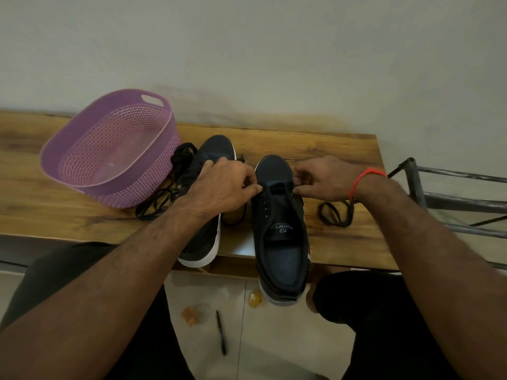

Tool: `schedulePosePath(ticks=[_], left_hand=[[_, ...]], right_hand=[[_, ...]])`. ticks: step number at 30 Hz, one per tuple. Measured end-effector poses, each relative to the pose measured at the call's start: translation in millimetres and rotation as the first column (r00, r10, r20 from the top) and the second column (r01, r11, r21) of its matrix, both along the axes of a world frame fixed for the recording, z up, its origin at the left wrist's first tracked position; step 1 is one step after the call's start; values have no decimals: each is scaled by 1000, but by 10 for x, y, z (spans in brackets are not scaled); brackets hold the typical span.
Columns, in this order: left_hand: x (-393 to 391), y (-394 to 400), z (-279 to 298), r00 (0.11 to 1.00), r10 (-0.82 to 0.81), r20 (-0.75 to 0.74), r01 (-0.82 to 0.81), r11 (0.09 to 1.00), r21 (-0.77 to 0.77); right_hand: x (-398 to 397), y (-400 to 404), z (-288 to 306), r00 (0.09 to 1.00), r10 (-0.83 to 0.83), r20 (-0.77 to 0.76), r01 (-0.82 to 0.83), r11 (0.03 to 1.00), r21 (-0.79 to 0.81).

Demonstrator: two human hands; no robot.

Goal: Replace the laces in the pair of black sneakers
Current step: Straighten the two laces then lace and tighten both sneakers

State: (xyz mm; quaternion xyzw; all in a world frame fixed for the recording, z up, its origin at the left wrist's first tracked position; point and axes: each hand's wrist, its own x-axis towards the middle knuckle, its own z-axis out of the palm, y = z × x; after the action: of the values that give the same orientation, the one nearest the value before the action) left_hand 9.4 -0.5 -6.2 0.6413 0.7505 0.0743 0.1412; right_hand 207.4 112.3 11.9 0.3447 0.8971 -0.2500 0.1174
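Hands pinch a black lace: left hand (225, 185) and right hand (321, 179), fingers curled tight, at the right sneaker (279, 223) overhanging the table's (343, 149) near edge.

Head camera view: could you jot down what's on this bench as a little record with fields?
surface: wooden bench
right sneaker: heel overhangs the edge, lace across the lowest eyelets
left hand: pinches lace at that sneaker
right hand: pinches the lace's other side
left sneaker: partly under the left forearm
basket: purple
loose laces: black
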Motion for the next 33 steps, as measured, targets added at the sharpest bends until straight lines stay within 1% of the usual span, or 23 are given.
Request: schedulePosePath(ticks=[2,6,12,16,21,26,30,33], left_hand=[[8,0,3,1000,10,20,-10,1000,-13],[24,10,26,997,50,61,-49,999,-13],[49,11,60,994,74,77,-73,997,-11],[47,13,81,994,62,94,-58,997,-42],[9,42,106,992,64,104,-54,994,-98],[-4,45,107,992,70,106,-54,988,-141],[22,35,103,993,64,97,-53,993,-107],[21,32,92,990,64,123,-52,994,-97]], right_hand=[[-7,-2,0,999,22,-29,-21,1000,14],[-17,4,-32,999,33,-35,-31,998,53],[-6,21,-36,999,19,-37,-18,999,27],[-9,26,-47,999,17,-52,-16,1000,11],[-7,36,-63,995,40,-88,-34,997,66],[-22,19,-62,997,49,-59,-43,994,100],[-27,-2,-32,999,35,-34,-31,994,100],[-32,0,-39,999,19,-26,-17,996,88]])
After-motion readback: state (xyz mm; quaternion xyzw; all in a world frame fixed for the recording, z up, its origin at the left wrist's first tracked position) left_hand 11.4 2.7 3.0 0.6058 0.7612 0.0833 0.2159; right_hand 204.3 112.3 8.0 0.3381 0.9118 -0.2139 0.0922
